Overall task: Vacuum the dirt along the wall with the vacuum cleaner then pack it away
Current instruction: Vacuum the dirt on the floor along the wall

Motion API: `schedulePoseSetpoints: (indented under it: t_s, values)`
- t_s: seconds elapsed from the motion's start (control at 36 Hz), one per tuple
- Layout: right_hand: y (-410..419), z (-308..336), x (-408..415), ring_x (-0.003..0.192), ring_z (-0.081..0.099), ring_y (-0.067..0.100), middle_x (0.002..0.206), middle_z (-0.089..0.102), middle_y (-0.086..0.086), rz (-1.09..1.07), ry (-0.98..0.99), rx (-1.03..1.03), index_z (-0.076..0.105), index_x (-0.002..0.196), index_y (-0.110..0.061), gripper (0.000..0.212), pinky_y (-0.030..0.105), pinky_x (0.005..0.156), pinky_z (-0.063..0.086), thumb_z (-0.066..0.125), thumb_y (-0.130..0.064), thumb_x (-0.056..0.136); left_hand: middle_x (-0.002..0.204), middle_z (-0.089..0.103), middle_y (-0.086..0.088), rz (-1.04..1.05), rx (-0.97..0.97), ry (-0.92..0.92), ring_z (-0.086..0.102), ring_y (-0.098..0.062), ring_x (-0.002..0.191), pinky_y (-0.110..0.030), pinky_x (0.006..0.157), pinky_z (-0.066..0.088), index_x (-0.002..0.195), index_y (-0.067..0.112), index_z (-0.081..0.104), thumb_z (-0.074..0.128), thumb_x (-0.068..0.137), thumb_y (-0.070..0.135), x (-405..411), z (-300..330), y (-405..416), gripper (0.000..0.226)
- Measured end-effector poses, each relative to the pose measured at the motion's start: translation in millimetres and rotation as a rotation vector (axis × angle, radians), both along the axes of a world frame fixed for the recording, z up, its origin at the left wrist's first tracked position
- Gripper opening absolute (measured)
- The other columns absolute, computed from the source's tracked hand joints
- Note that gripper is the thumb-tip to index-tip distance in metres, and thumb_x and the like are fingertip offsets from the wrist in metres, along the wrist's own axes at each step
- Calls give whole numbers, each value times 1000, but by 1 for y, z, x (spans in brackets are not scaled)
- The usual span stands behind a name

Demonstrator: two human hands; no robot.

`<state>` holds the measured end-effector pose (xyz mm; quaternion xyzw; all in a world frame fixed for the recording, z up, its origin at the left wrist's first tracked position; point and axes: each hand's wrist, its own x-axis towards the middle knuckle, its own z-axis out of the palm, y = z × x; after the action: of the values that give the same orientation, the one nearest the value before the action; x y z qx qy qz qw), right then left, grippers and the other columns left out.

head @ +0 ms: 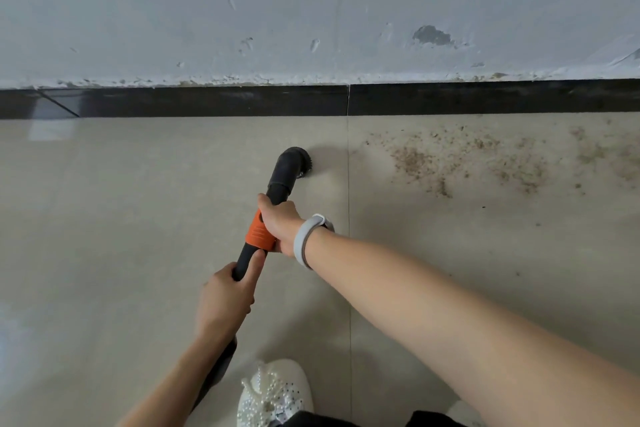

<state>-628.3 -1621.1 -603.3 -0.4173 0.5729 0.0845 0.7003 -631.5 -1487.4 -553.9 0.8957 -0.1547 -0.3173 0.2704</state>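
**Brush head sitting short of the dirt, both hands on the hose**

The person is gripping the vacuum hose (258,236) with both hands: the right hand (280,224) is wrapping its fingers round the orange collar, and the left hand (225,302) is clamping the black tube just behind it. The hose's long axis is running forward and slightly right from the hands toward the wall (311,10). The brush head (294,163) is resting just ahead of the right hand on the floor (104,218), near the black skirting (207,101). The dirt (485,163) is lying well to the right of the head, along the skirting; the right hand is nearer it. Nothing is standing between them. A white shoe (273,392) is sitting below the left hand.
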Motion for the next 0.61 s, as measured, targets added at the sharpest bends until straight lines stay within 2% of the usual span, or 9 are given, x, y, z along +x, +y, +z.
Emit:
schedulePoseSetpoints:
  t_s: [0.06, 0.11, 0.17, 0.28, 0.39, 0.47, 0.61]
  values:
    - [0, 5, -11, 115, 54, 36, 129, 53, 12, -32, -3, 22, 38, 132, -14, 104, 52, 98, 45, 36, -76, 48, 51, 58, -4, -35, 16, -4, 55, -19, 44, -34, 56, 48, 66, 7, 52, 52, 89, 55, -3, -2, 2, 53]
    - [-1, 34, -30, 118, 52, 35, 132, 51, 14, -84, 3, 34, 35, 135, -11, 82, 51, 99, 45, 41, -67, 75, 52, 58, -7, -85, 35, -2, 55, -20, 47, -36, 56, 48, 66, 8, 52, 53, 87, 57, -9, -4, 2, 53]
    - [-8, 33, -46, 118, 53, 34, 133, 50, 14, -160, 6, 41, 34, 137, -11, 69, 51, 98, 46, 41, -58, 88, 58, 62, -12, -140, 56, -10, 59, -25, 52, -40, 57, 50, 67, 10, 53, 52, 84, 62, -15, -5, -4, 55]
    - [-26, 21, -63, 113, 58, 34, 130, 54, 13, -281, -18, 33, 32, 137, -13, 70, 50, 92, 51, 40, -59, 84, 62, 65, -10, -267, 104, -45, 64, -27, 61, -39, 61, 51, 68, 13, 54, 49, 81, 67, -21, 0, -28, 56]
    - [-50, 23, -59, 110, 60, 35, 127, 56, 14, -345, -36, 2, 37, 134, -9, 61, 51, 92, 51, 41, -52, 90, 65, 66, -9, -310, 115, -46, 65, -27, 64, -38, 64, 52, 68, 12, 52, 46, 81, 69, -14, 2, -53, 58]
    - [-66, 24, -50, 108, 61, 35, 125, 58, 13, -346, -26, -48, 39, 133, -11, 61, 50, 95, 49, 39, -54, 90, 69, 67, -9, -330, 117, -39, 66, -27, 67, -40, 70, 54, 73, 11, 54, 46, 82, 70, -7, 0, -70, 60]
    - [-77, 32, -48, 105, 62, 36, 120, 60, 12, -332, -5, -94, 43, 130, -9, 59, 49, 96, 49, 36, -54, 93, 69, 66, -7, -369, 117, -68, 65, -26, 67, -43, 71, 55, 75, 12, 55, 43, 83, 70, 1, -3, -85, 60]
